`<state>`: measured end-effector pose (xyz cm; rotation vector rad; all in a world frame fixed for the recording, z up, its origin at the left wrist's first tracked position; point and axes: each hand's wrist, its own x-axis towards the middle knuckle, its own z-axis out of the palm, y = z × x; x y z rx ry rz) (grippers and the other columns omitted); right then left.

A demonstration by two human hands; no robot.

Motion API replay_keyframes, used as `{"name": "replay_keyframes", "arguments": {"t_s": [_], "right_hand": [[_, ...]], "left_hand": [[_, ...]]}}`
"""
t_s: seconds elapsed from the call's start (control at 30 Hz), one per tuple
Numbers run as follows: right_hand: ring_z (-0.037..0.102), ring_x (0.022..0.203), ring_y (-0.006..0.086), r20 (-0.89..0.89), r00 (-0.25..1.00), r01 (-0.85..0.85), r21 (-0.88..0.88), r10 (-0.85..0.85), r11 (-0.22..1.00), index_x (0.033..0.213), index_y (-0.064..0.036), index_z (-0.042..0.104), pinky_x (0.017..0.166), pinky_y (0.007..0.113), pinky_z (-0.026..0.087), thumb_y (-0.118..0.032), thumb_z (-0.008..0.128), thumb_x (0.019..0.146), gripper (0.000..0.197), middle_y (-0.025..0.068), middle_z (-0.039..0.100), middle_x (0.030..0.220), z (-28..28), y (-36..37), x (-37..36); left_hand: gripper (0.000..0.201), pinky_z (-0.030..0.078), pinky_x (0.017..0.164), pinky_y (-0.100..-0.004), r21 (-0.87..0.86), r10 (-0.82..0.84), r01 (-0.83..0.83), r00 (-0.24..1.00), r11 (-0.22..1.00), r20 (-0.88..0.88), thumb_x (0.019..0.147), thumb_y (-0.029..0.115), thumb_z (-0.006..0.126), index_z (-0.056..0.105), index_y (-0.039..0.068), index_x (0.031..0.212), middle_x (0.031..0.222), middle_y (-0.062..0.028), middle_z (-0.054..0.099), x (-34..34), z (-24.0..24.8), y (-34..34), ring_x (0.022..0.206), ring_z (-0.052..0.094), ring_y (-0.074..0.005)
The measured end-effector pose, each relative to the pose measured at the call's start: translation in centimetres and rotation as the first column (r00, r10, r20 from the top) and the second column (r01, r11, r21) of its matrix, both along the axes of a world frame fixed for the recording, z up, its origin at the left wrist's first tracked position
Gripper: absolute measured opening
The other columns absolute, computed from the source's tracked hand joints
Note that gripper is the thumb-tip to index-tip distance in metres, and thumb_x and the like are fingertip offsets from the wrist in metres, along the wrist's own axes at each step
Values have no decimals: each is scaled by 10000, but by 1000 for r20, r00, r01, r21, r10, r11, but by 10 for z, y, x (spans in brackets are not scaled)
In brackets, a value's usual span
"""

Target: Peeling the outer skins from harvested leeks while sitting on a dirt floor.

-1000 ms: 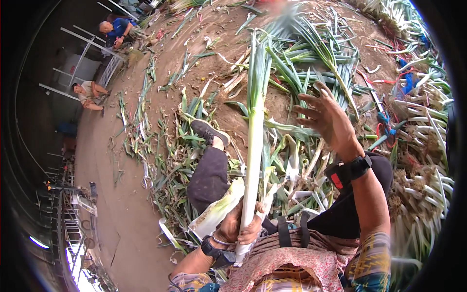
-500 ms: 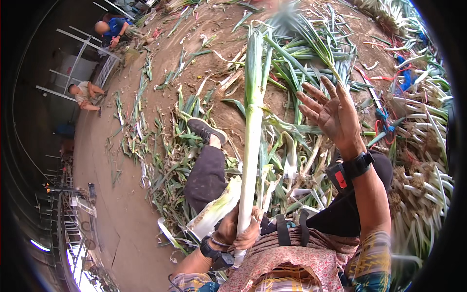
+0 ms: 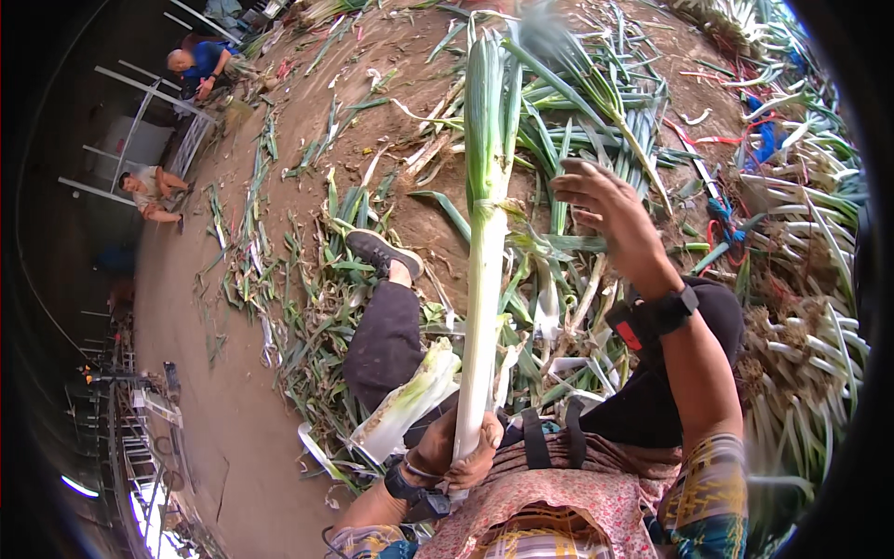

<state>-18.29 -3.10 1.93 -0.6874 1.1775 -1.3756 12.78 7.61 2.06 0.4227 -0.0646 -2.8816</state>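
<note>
My left hand (image 3: pixel 454 451) is closed around the lower white end of a long leek (image 3: pixel 484 270). The leek stands nearly upright in the picture, its green leaves pointing away from me. Beside that hand, a thick peeled leek sheath (image 3: pixel 402 407) lies against my left leg; whether the hand also touches it I cannot tell. My right hand (image 3: pixel 615 216) hovers to the right of the leek, apart from it, holding nothing. Its fingers are stretched out toward the left, partly overlapping one another. Farther off lie several green-topped leeks (image 3: pixel 610 107) on the ground.
Leek trimmings (image 3: pixel 303 307) litter the dirt floor (image 3: pixel 186 317) around my legs. A big heap of leeks (image 3: pixel 810 373) lines the right side, with red and blue ties (image 3: pixel 731 228) beside it. Two people crouch at the far left near a white metal frame (image 3: pixel 140 130).
My right hand has turned from a raised, spread palm to a sideways pose, with its fingers pointing left toward the leek. My left hand keeps its hold on the leek.
</note>
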Motion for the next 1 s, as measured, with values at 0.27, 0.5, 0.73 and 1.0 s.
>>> {"name": "replay_keyframes", "arguments": {"t_s": [0.27,0.5,0.73,1.0], "right_hand": [[544,839,71,200,977,-69,-51,78,996,1080,-37,576,756,226,400,-294,573,881,325,3,614,935,-2,-6,12],[556,856,107,38,999,15,-170,-8,985,1029,32,593,823,265,413,-245,622,834,340,57,621,932,-5,0,5],[541,859,108,75,997,48,-166,-36,985,1049,53,580,818,256,405,-243,568,831,368,59,608,959,-10,3,5],[543,947,120,115,993,-15,-173,36,985,1114,47,555,867,268,411,-255,554,851,400,67,607,1001,-12,8,3]], "left_hand": [[654,307,284,-263,-20,-125,127,987,992,98,930,532,267,476,-84,995,451,-39,395,-8,-7,4,310,351,-126],[457,380,432,-210,-654,293,298,713,696,637,911,429,469,511,5,1076,655,-19,496,-7,-20,-6,512,452,-63],[409,297,423,-214,-802,588,366,547,472,596,938,405,438,533,7,921,565,42,434,-12,-34,15,478,365,-35],[438,308,409,-201,-769,438,255,698,586,566,939,418,420,529,-6,969,570,17,451,-5,-25,7,452,385,-45]]}}
